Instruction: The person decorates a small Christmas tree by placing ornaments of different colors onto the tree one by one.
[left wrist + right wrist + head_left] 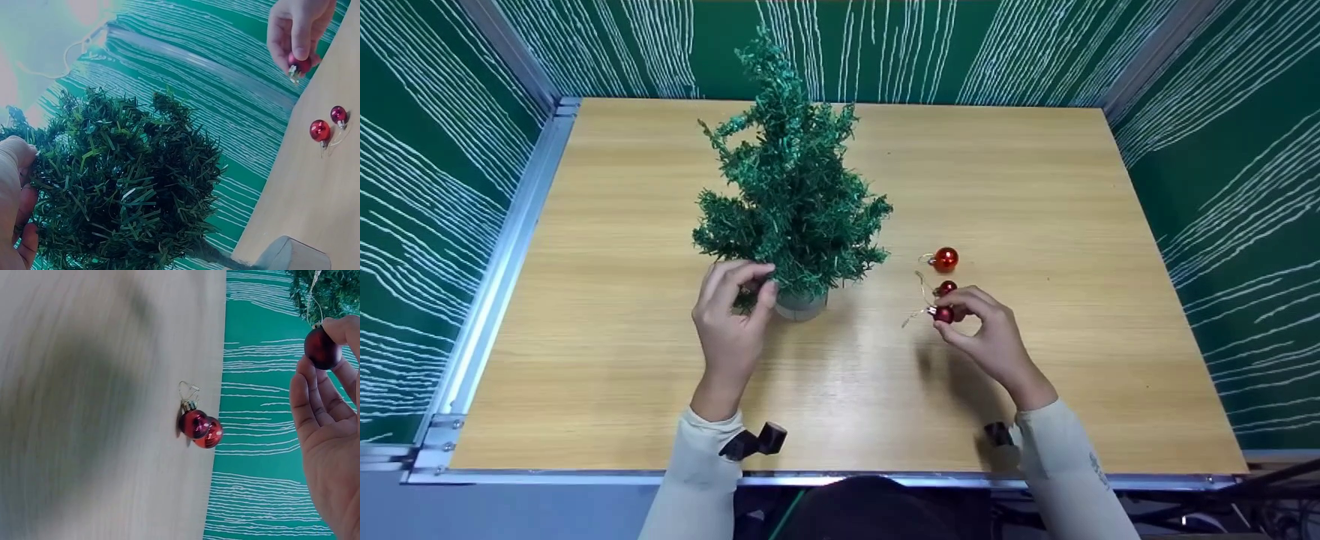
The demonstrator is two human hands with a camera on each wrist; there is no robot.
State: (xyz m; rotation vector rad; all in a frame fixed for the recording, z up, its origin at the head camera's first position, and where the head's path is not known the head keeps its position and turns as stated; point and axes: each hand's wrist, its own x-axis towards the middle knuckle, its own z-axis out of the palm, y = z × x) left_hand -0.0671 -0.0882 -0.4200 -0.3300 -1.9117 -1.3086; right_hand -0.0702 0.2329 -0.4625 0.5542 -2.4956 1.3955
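A small green artificial Christmas tree (791,195) stands left of the table's middle in a pale round base (801,306). At its lower front left, my left hand (731,307) has its curled thumb and index fingertips at a branch (62,185), with foliage hiding part of the grip. My right hand (990,337) pinches a dark red matte bauble (322,349) above the table, to the tree's right. A gold string loop hangs from the bauble's cap. Just beyond that hand, a shiny red bauble (946,259) and a smaller dark red bauble (946,288) lie on the table.
The wooden table (1035,187) has a metal edge rail (510,232) on the left. Green panels with white streaks (877,52) enclose the back and both sides. Dark wrist cameras (771,438) are strapped at both sleeves.
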